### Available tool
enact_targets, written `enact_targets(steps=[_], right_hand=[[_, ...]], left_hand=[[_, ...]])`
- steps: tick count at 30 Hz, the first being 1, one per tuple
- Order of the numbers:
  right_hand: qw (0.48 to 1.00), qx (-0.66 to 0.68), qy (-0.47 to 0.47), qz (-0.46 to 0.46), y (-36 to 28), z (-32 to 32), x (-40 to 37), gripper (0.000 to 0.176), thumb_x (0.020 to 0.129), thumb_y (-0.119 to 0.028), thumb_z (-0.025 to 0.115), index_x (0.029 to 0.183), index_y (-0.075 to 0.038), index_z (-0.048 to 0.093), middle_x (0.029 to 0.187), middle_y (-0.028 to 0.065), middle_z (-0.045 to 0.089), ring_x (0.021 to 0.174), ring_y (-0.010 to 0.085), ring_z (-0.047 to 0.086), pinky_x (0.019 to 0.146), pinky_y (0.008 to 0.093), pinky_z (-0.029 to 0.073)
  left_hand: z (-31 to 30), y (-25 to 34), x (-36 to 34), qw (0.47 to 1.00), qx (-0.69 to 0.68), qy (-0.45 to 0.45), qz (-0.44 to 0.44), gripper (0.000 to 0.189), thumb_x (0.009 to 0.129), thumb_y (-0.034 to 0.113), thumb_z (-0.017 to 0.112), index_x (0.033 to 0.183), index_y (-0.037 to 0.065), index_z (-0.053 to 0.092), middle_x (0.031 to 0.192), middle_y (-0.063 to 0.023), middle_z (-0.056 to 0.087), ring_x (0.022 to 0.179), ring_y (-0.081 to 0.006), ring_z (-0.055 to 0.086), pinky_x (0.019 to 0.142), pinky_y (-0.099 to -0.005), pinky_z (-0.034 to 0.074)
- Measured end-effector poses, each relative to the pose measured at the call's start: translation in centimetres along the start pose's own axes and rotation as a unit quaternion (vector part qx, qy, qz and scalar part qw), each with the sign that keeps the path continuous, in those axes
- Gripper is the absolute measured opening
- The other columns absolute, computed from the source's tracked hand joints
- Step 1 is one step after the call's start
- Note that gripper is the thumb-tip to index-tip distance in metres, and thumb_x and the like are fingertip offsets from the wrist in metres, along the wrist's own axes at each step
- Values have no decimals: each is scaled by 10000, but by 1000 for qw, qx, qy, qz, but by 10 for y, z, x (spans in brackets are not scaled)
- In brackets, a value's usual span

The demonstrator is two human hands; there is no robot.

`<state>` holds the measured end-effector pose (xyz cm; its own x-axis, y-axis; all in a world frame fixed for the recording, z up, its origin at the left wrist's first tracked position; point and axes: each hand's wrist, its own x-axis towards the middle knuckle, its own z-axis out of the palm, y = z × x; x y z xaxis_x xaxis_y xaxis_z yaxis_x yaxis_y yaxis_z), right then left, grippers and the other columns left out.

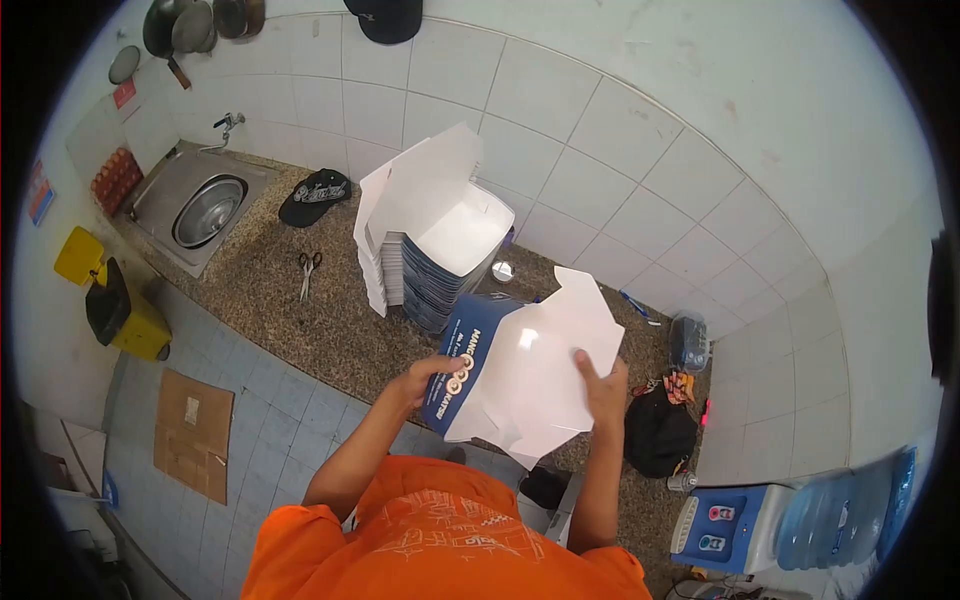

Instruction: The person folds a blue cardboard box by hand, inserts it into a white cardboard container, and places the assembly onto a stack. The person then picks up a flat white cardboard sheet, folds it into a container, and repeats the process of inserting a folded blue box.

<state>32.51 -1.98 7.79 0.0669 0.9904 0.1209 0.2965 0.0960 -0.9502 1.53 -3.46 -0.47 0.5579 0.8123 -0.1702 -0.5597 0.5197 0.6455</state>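
Orange shirt point(430, 535) shows while 2 hands point(418, 383) point(604, 393) hold carton point(535, 365).

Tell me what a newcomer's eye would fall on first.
Probably the open blue-and-white cardboard box, held between the left hand and right hand near the centre. Next, perhaps, the tall blue-and-white carton stack behind it, then the bright orange shirt at the bottom.

Wide-angle view; bright, even light.
Glare spot on carton point(540, 375) within the grip. Farthest from the grip: straight lines bow, corners black out, detail appears soft.
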Motion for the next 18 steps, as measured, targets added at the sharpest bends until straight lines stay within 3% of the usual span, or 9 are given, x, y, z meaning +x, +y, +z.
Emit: enact_targets(steps=[5,7,9,11,12,15,16,17,18], right_hand=[[983,180,5,28,6,10,11,477,995,-383,675,1196,50,665,1047,74,717,887,148,656,790,311,520],[980,171,31,95,24,25,15,516,1049,-431,572,1257,39,620,1120,101,692,1002,172,662,830,301,537],[934,306,40,178,39,41,9,603,1073,-511,466,1334,23,565,1220,110,650,1046,189,649,828,318,541],[909,384,88,134,51,53,-15,743,1053,-631,381,1397,18,498,1119,87,627,900,183,634,738,347,543],[907,388,24,162,44,53,-26,736,1057,-621,377,1427,9,459,1100,89,619,892,200,628,726,359,552],[898,409,-44,157,14,57,-51,659,1066,-559,415,1400,3,492,1147,109,630,933,217,642,734,377,587],[944,322,-29,72,7,57,-49,595,1068,-505,453,1356,9,535,1171,121,640,968,212,648,757,378,594],[974,227,-13,-14,-1,57,-46,532,1071,-451,491,1311,15,577,1195,132,649,1004,207,653,780,379,601],[979,204,-4,9,-11,55,-40,412,1057,-335,579,1149,56,672,1105,135,701,979,193,679,788,369,600]], left_hand=[[33,-2,8,986,-115,85,83,621,899,467,623,1299,-7,605,1059,-159,730,897,-239,741,795,-369,627],[25,-17,23,954,-217,19,206,612,905,509,588,1285,29,619,1036,-137,729,882,-240,733,780,-374,618],[18,-32,22,952,-179,72,239,570,914,488,621,1260,35,627,997,-118,729,878,-238,731,781,-379,615],[-10,-47,20,912,-202,-209,288,384,924,443,692,999,68,663,945,-87,724,847,-220,711,814,-398,596],[-8,-42,17,912,-202,-211,289,384,924,443,692,999,68,663,945,-87,724,847,-220,711,814,-398,596],[12,-27,-5,900,185,-7,395,821,798,601,804,1359,40,592,1296,-145,657,1166,-251,659,991,-405,538],[4,-31,-5,902,185,-8,389,821,798,601,804,1359,40,592,1296,-145,657,1166,-251,659,991,-405,538],[-11,-38,0,850,299,-22,433,835,809,585,797,1388,32,560,1332,-145,634,1215,-273,621,1045,-424,482],[-17,-40,5,783,407,-38,470,849,819,568,789,1417,24,528,1367,-145,611,1265,-295,583,1098,-443,426]])
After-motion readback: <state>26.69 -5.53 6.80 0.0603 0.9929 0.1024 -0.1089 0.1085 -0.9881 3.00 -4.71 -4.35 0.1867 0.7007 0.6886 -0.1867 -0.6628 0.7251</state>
